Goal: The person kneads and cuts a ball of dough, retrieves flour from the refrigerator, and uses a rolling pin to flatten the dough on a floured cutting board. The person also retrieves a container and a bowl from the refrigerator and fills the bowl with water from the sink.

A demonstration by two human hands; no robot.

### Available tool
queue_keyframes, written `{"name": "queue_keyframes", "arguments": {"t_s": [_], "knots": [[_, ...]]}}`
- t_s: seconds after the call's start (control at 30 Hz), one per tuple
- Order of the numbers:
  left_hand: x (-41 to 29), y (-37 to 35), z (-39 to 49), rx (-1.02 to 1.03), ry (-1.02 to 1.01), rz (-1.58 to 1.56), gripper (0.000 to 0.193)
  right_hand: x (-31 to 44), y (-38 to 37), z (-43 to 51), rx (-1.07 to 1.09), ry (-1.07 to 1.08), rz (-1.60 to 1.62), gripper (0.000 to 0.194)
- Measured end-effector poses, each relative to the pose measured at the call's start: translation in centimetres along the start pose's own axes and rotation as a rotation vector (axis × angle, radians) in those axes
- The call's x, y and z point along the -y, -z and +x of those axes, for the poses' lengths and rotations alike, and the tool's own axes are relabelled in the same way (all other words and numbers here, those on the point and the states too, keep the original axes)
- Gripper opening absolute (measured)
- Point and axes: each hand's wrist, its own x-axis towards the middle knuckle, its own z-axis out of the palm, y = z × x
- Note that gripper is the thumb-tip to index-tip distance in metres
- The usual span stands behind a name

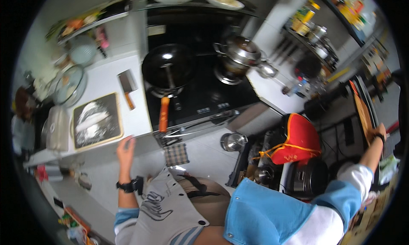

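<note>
My left hand (126, 150) is raised with nothing in it, just off the counter's front edge, fingers slightly apart. Near it lies a floured board (116, 117) with a pale roll of dough (93, 121) on it. A cleaver (127, 85) with a wooden handle rests on the white counter to the right of the board. Far to the right, my right hand (379, 132) reaches to the edge of a tall, flat, wood-coloured panel (362, 112); whether its fingers grip the panel is not clear.
A black wok (153, 64) with an orange handle and a lidded steel pot (241, 53) stand on the black stove (204, 98). Glass bowls (70, 85) are at the counter's left. A red cloth cover (300, 139) and a black appliance (308, 177) stand between me and the panel.
</note>
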Motion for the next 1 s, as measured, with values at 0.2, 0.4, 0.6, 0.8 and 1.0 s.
{"name": "queue_keyframes", "arguments": {"t_s": [0.2, 0.4, 0.6, 0.8, 1.0], "knots": [[-0.4, -6.0, 3.9, 0.327, 0.095, -0.247, 0.031, 2.2, 8.7, -7.7, 0.070, 0.207, 0.678, 0.066], [0.1, -11.2, 10.8, 0.671, 0.359, -0.241, 0.052, 9.6, 7.4, -22.7, -0.162, 0.688, 0.874, 0.026], [0.3, -12.0, 13.7, 0.688, 0.452, -0.250, 0.058, 22.6, 0.9, -40.5, 0.431, 1.072, 0.861, 0.027], [4.7, -2.4, 10.1, 0.429, 0.451, -0.415, 0.044, 31.1, -4.8, -53.7, 0.713, 0.991, 1.077, 0.027], [9.9, 13.5, 5.1, 0.140, 0.502, -0.334, 0.034, 36.3, -3.4, -66.1, 0.915, 0.743, 1.410, 0.025]]}}
